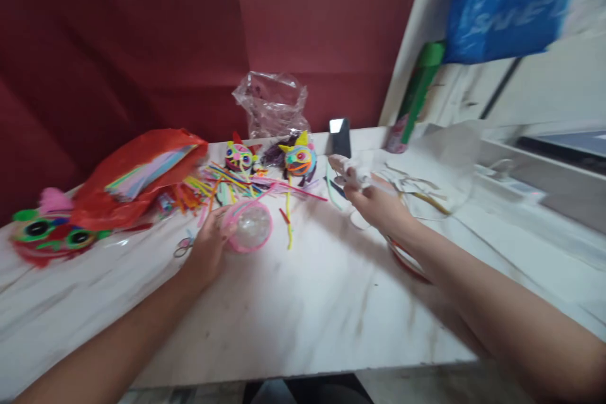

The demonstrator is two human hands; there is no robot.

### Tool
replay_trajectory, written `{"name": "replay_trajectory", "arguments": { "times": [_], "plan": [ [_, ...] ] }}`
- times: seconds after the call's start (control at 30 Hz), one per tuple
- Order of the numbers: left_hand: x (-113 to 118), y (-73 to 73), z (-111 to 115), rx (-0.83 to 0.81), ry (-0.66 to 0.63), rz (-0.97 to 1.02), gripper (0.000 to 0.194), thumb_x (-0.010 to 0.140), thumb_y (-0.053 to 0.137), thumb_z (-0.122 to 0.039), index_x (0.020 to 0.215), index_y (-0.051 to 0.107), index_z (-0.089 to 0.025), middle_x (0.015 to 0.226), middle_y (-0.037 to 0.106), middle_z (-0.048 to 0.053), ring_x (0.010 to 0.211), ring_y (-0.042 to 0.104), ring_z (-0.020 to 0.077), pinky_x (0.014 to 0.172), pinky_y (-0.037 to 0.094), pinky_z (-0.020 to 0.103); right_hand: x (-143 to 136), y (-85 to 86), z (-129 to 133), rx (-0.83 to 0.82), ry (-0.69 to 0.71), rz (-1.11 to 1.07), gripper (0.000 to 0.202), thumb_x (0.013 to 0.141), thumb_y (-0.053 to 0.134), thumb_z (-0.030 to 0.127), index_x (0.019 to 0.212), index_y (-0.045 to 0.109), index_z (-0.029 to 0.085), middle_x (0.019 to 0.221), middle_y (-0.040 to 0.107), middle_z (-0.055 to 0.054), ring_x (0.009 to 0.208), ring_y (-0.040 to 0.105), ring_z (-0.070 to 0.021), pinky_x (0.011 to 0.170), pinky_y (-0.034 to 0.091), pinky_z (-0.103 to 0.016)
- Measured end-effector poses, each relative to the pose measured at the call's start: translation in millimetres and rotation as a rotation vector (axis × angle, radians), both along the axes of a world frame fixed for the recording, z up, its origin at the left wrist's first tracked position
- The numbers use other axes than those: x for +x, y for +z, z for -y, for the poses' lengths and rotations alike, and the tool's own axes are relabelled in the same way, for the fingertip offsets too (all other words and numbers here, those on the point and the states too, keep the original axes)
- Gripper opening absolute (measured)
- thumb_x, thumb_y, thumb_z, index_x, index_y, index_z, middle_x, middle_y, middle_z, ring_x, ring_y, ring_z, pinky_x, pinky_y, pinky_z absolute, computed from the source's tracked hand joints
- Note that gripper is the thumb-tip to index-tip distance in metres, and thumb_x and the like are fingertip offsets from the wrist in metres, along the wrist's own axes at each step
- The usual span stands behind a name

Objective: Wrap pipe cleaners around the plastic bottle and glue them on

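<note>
My left hand [211, 241] is wrapped round the left side of a clear round container with a pink rim [249, 227], just above the white marbled table [303, 303]. A thin pink strip runs up from the container's rim. On the right, my right hand [372, 199] grips a white object, blurred, that looks like a glue gun [355, 175]. A yellow pipe cleaner [289, 221] and a short red piece lie between the hands. Scissors [182, 247] rest left of my left hand.
Loose pipe cleaners [199, 192] and a red bag [137, 177] lie at the back left. Two small decorated faces, one blue [301, 160], stand behind. A phone [339, 137] leans at the back; a green tube [421, 91] stands right. Cords lie behind my right hand.
</note>
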State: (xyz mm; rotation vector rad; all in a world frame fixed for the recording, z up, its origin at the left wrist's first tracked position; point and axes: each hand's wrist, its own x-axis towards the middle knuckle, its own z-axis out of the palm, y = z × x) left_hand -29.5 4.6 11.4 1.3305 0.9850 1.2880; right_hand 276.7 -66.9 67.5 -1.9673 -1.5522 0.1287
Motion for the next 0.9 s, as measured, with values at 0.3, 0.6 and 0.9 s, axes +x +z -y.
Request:
{"name": "replay_trajectory", "arguments": {
  "times": [0.3,0.6,0.9],
  "plan": [
    [4,8.3,4,-0.047,0.030,-0.006,0.060,0.052,0.079,-0.040,0.106,0.059,-0.023,0.109,0.067,0.004,0.101,0.062,0.0246,0.076,0.051,0.029,64,-33.7,-26,-0.318,-0.144,0.369,0.041,0.084,0.052,0.041,0.108,0.061,0.008,0.113,0.062,-0.023,0.099,0.064,-0.0338,0.077,0.045,-0.037],
    [7,15.7,11,-0.035,0.061,-0.098,0.064,0.055,0.075,-0.047,0.110,0.057,-0.018,0.110,0.067,0.008,0.104,0.062,0.0273,0.078,0.052,0.031,78,-6.0,-44,-0.280,-0.095,0.324,0.040,0.085,0.052,0.039,0.115,0.064,0.016,0.117,0.067,-0.014,0.108,0.061,-0.0285,0.086,0.045,-0.035],
    [-5,4.9,-2,0.081,0.106,-0.324,0.056,0.055,0.073,-0.049,0.105,0.064,-0.026,0.114,0.069,0.004,0.112,0.061,0.0296,0.090,0.055,0.034,90,-1.5,-211,-0.104,-0.343,0.138,0.054,0.084,0.058,0.037,0.127,0.051,0.006,0.123,0.059,-0.021,0.119,0.052,-0.0304,0.092,0.043,-0.035]
  ]
}}
